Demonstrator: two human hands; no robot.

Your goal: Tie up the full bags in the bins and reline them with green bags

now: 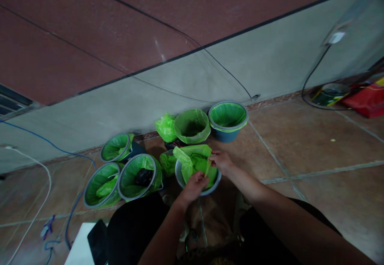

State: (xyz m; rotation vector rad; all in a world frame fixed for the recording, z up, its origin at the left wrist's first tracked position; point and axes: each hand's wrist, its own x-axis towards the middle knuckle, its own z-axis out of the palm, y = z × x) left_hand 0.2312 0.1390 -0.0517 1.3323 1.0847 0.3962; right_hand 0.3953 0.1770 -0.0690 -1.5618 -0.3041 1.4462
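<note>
One bin (211,189) stands on the floor (318,145) between two dark-clad legs (135,225), with one green liner (196,152) bunched inside it and rising over its far rim. Two hands work at it: the left hand (195,183), above the bin's near side, has its fingers closed on the liner, and the right hand (221,161), at the bin's right rim, pinches a stretch of the same liner. Five more bins (127,186) show, all lined in green: two beyond the bin, towards the wall (279,49), and three in a cluster to its left. Of these three, the one nearest the bin holds one black bag (144,176). One green bag (166,127) sits beyond the bin, slightly left; another green bundle (168,162) lies just left of it, and whether that has its own container I cannot tell. Nearer the person and left of the bin, one phone (97,242) lies on one white surface (79,245). Well right of the bin are one tin (331,93) and one red item (367,98).
</note>
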